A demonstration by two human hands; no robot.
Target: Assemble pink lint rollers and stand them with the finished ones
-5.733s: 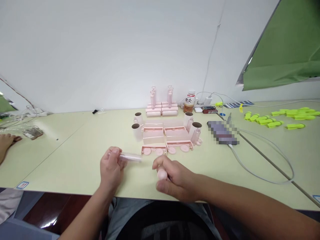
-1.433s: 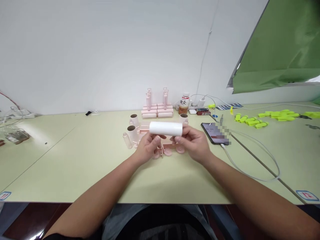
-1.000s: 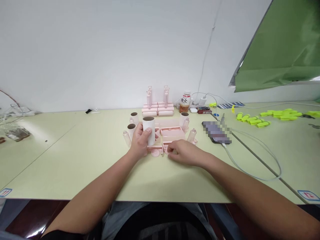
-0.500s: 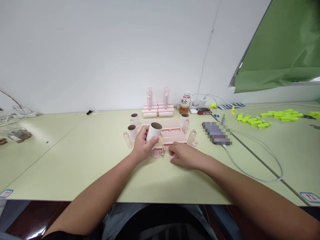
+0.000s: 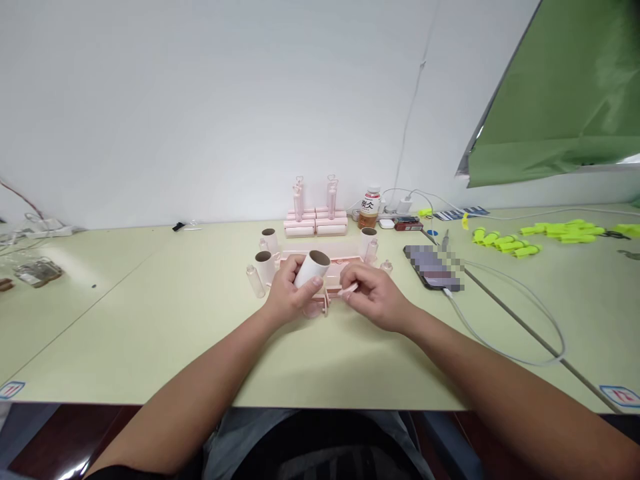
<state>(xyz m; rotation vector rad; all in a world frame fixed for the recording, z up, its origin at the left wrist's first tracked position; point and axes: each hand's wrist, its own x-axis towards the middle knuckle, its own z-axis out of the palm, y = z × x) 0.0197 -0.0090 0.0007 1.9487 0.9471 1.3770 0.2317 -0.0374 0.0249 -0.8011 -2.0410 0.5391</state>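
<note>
My left hand [image 5: 289,293] is wrapped round a white paper roll [image 5: 310,270] with a brown cardboard core, its open end tilted up and to the right. Beside it, my right hand [image 5: 377,299] pinches a small pale pink disc-like cap [image 5: 349,291] between thumb and fingers. Below the roll lies a round pink piece [image 5: 313,308], partly hidden by my left hand. Pink roller casings [image 5: 340,271] stand behind both hands, largely covered by them. More white rolls [image 5: 265,268] and clear pink handle tubes [image 5: 255,281] stand to the left and right.
Against the wall are assembled pink lint rollers [image 5: 331,223] and a labelled bottle [image 5: 369,208]. To the right lie a phone [image 5: 433,268] with its white cable [image 5: 540,303] looping over the table, and several neon yellow pieces [image 5: 510,243]. A bagged item [image 5: 39,271] lies far left.
My right hand has risen from the tabletop with the pink cap and turned towards the roll. In my left hand the roll has tilted further right.
</note>
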